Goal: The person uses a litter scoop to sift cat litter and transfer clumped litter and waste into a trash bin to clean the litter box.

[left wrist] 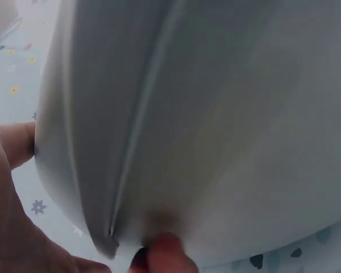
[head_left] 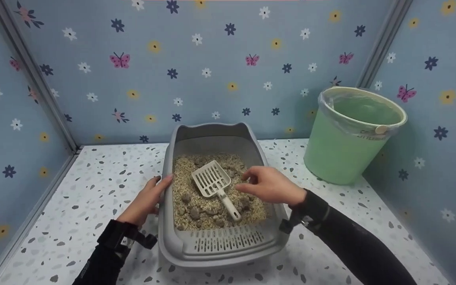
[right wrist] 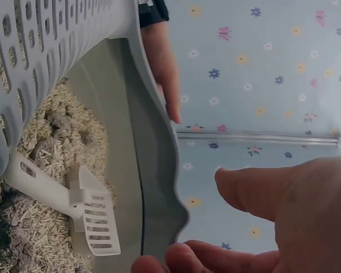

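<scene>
Head view: the grey litter tray (head_left: pixel 216 241) sits at lower centre; the left hand (head_left: pixel 147 200) rests flat against its left rim, fingers straight and together; the right hand (head_left: pixel 269 184) hovers over the litter, fingers loosely apart, holding nothing; the white scoop (head_left: pixel 214 185) lies in the litter just left of it; a green bucket (head_left: pixel 348 136) stands at upper right.

Left wrist view: the tray wall (left wrist: pixel 216 125) fills the frame; fingertips (left wrist: pixel 165 253) press it at the bottom edge.

Right wrist view: the right hand's fingers (right wrist: pixel 256 190) spread at lower right; the scoop (right wrist: pixel 82 207) lies at lower left.

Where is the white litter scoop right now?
In the head view the white litter scoop lies on the litter inside the grey litter box, near its middle, handle toward the person, just left of the right hand, which hovers beside it.
</scene>
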Available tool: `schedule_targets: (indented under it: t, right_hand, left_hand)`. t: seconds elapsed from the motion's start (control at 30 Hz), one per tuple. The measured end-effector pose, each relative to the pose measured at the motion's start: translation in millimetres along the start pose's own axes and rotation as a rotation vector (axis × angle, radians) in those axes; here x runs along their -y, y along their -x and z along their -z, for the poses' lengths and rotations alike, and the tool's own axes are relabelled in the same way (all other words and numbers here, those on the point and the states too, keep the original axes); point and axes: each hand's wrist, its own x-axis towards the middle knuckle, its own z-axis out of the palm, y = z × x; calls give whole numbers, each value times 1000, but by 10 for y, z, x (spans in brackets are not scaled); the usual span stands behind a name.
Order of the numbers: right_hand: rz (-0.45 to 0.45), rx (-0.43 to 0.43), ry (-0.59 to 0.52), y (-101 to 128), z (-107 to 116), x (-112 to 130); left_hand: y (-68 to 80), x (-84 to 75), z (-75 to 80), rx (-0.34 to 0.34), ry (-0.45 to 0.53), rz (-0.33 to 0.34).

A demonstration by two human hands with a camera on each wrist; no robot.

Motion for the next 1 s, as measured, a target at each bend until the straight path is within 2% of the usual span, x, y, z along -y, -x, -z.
schedule_targets:
  t: [0.23, 0.33, 0.5, 0.67, 0.83, 1.0]
  right_hand:
    - [-89, 155, 332, -368, -350, 149]
    - [-131, 234, 431, -462, -480, 147]
    - [-152, 252, 451, -581, -579, 123]
    - [-133, 281, 471, -679, -599, 105]
    - [-159, 326, 449, -753, -624, 67]
    - [-138, 304, 452, -812, -637, 12]
  left_hand:
    - [14, 42, -22, -38, 51, -26]
    - [-2, 48, -53, -64, 59, -30]
    - [-21, 63, -86, -94, 57, -46]
    - [-4, 70, -93, -105, 55, -48]
    - [10, 67, -93, -100, 38, -46]
    - [26, 62, -91, -112, 19, -45]
